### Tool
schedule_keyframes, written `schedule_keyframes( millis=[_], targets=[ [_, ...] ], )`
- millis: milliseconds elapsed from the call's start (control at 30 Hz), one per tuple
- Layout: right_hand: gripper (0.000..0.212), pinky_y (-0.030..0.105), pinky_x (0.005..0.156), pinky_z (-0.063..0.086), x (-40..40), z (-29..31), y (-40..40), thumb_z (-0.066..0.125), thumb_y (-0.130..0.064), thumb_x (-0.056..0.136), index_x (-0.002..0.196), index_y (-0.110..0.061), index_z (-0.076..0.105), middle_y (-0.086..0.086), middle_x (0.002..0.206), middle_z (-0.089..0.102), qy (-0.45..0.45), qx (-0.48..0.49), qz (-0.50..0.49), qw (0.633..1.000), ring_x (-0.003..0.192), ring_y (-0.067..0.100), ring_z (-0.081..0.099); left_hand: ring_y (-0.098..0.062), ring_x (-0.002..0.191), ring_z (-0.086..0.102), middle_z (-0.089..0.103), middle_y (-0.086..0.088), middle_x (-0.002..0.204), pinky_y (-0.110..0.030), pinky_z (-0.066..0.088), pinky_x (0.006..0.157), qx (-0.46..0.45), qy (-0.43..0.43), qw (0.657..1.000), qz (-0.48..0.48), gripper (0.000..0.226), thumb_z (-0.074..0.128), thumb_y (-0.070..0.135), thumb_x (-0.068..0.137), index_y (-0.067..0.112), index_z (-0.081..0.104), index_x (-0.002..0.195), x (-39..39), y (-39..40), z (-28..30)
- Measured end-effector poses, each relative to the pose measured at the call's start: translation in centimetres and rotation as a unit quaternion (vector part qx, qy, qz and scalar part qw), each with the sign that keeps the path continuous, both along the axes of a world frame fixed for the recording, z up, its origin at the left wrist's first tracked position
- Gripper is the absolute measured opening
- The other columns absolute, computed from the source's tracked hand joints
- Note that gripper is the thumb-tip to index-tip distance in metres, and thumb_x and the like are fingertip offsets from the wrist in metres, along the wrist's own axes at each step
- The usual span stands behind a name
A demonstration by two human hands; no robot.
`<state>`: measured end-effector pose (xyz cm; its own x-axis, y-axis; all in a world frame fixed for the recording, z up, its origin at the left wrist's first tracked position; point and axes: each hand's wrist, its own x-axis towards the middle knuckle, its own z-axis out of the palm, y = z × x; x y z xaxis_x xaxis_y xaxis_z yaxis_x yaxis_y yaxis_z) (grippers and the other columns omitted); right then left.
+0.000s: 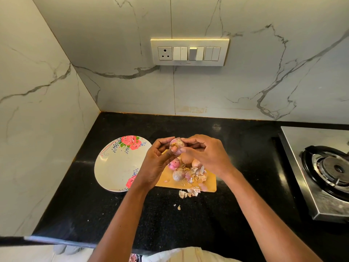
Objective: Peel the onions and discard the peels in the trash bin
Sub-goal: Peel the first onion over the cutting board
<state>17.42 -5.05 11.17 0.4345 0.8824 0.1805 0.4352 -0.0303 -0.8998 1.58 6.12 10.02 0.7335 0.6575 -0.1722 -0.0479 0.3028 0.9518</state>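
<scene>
A small pink-white onion [177, 145] is held above the wooden cutting board [209, 183]. My left hand [157, 162] grips it from the left, thumb on its front. My right hand [206, 154] pinches at its top right side with the fingertips. On the board lie several other onions: a pink peeled one [174, 164], a brown unpeeled one [187, 157] and a greyish one [178, 174]. Loose dry peels [198, 172] are heaped on the board, and more peels [189, 192] lie on the black counter at its front edge. No trash bin is in view.
A white plate with pink roses [117, 163] sits left of the board. A steel gas stove [321, 167] fills the right side. Marble walls close the back and left; a switch panel [189, 52] is on the back wall. The black counter [94, 205] extends toward me.
</scene>
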Motion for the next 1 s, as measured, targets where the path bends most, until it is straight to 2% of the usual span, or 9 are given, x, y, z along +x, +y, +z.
schedule_keyframes(
  millis=[133, 233, 333, 500, 600, 767, 1000],
  targets=[
    [0.015, 0.023, 0.079, 0.057, 0.9, 0.0, -0.1, 0.076, -0.026, 0.089, 0.103, -0.023, 0.079, -0.014, 0.093, 0.076, 0.010, 0.001, -0.017, 1.000, 0.089, 0.004, 0.072, -0.020, 0.122, 0.065, 0.068, -0.004, 0.129, -0.028, 0.056, 0.090, 0.003, -0.005, 1.000, -0.011, 0.047, 0.070, 0.027, 0.083, 0.019, 0.061, 0.128, -0.1, 0.2, 0.1],
    [0.016, 0.018, 0.080, 0.055, 0.5, -0.2, -0.1, 0.076, -0.024, 0.089, 0.105, -0.020, 0.078, -0.012, 0.097, 0.076, 0.031, 0.005, -0.015, 0.999, 0.093, 0.002, 0.071, -0.020, 0.124, 0.063, 0.065, -0.005, 0.134, -0.030, 0.055, 0.094, 0.009, 0.000, 1.000, -0.007, 0.051, 0.071, 0.033, 0.082, 0.023, 0.061, 0.131, -0.1, 0.2, 0.0],
    [0.018, 0.019, 0.082, 0.057, 0.0, -0.3, -0.2, 0.079, -0.022, 0.088, 0.105, -0.017, 0.076, -0.010, 0.099, 0.075, 0.038, 0.017, -0.015, 0.999, 0.094, 0.005, 0.071, -0.018, 0.125, 0.063, 0.065, -0.003, 0.134, -0.030, 0.055, 0.095, 0.016, 0.004, 1.000, -0.008, 0.051, 0.071, 0.035, 0.083, 0.026, 0.061, 0.132, 0.0, 0.1, 0.0],
    [0.013, 0.018, 0.079, 0.055, 0.3, -0.3, -0.4, 0.074, -0.023, 0.092, 0.105, -0.021, 0.077, -0.013, 0.096, 0.075, 0.018, 0.009, -0.023, 1.000, 0.093, 0.004, 0.070, -0.018, 0.123, 0.065, 0.066, -0.004, 0.133, -0.025, 0.055, 0.090, 0.000, -0.002, 1.000, -0.006, 0.046, 0.066, 0.028, 0.087, 0.022, 0.060, 0.133, 0.1, -0.1, 0.1],
    [0.015, 0.018, 0.081, 0.055, 0.0, -0.1, -0.3, 0.077, -0.021, 0.090, 0.105, -0.017, 0.075, -0.011, 0.098, 0.075, 0.044, 0.012, -0.016, 0.999, 0.094, 0.004, 0.071, -0.018, 0.123, 0.065, 0.068, -0.002, 0.132, -0.026, 0.055, 0.091, -0.004, -0.003, 1.000, -0.005, 0.044, 0.064, 0.026, 0.090, 0.022, 0.060, 0.133, 0.1, -0.1, 0.1],
    [0.013, 0.020, 0.080, 0.056, 0.1, -0.3, -0.3, 0.073, -0.022, 0.093, 0.105, -0.019, 0.076, -0.011, 0.096, 0.075, 0.025, 0.008, -0.030, 0.999, 0.093, 0.005, 0.070, -0.019, 0.124, 0.064, 0.069, -0.001, 0.130, -0.026, 0.055, 0.093, -0.017, -0.009, 1.000, -0.011, 0.043, 0.060, 0.027, 0.092, 0.022, 0.059, 0.134, 0.1, -0.2, 0.2],
    [0.023, 0.017, 0.085, 0.055, -0.5, -0.4, -0.1, 0.080, -0.019, 0.087, 0.108, -0.015, 0.073, -0.008, 0.102, 0.074, 0.028, 0.021, -0.022, 0.999, 0.096, 0.004, 0.071, -0.022, 0.120, 0.067, 0.067, -0.008, 0.131, -0.028, 0.057, 0.091, -0.056, -0.021, 0.998, 0.004, 0.051, 0.063, 0.027, 0.088, 0.017, 0.055, 0.138, 0.4, -0.5, 0.1]
  ],
)
